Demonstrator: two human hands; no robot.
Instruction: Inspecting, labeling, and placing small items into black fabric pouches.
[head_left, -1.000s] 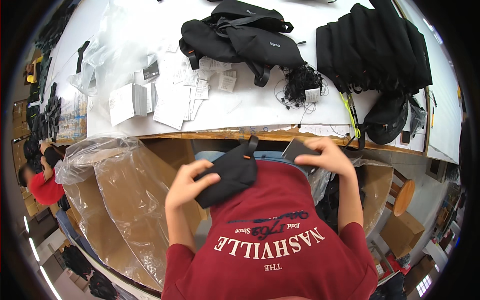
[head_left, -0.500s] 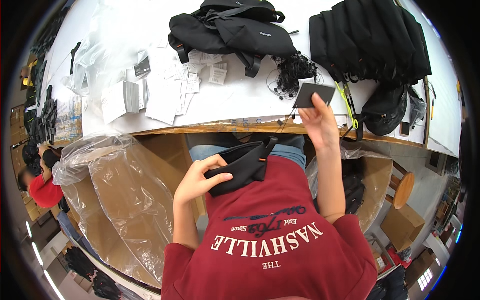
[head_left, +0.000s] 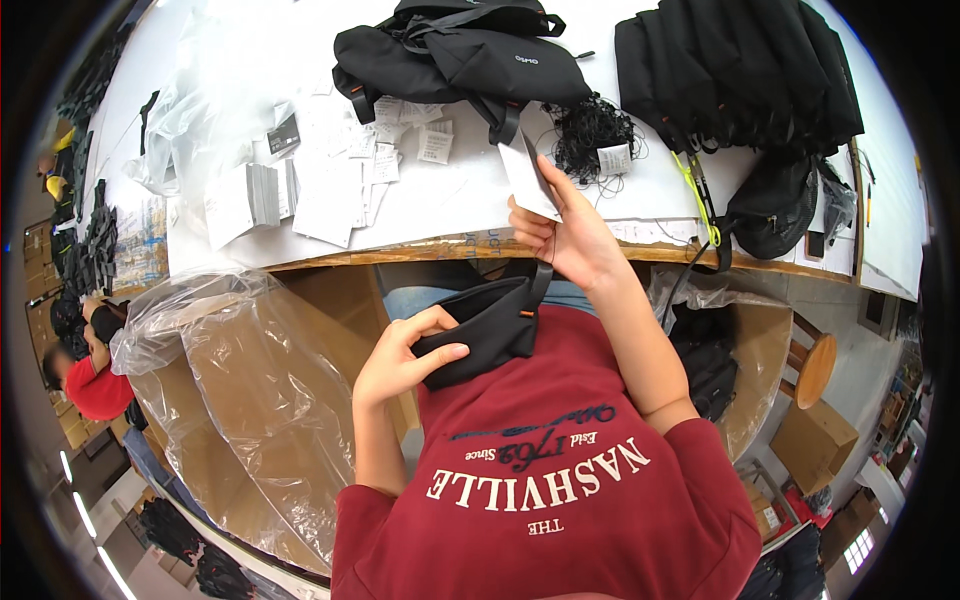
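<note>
My left hand (head_left: 405, 358) is closed on the near-left edge of a small black fabric pouch (head_left: 490, 335). The pouch lies against my lap and has a small orange tab and a black strap at its right end. Raised over the table's front edge, my right hand (head_left: 580, 235) pinches a card hang tag (head_left: 526, 182). The tag is tilted, with a white face and a dark face both showing. Just beyond it lies a tangle of thin black cords (head_left: 592, 135) with a small white label (head_left: 614, 158) on it.
Black bags (head_left: 470, 60) lie at the table's far middle, with more black bags (head_left: 740, 75) grouped at right. Stacked white cards (head_left: 262, 195) and loose labels (head_left: 434, 143) sit left. Plastic-lined cartons (head_left: 250, 390) flank me; a person in red (head_left: 97, 385) is far left.
My right hand has moved left and slightly down with the hang tag. The tag has turned from its dark face to show its white one. My left hand stays on the pouch.
</note>
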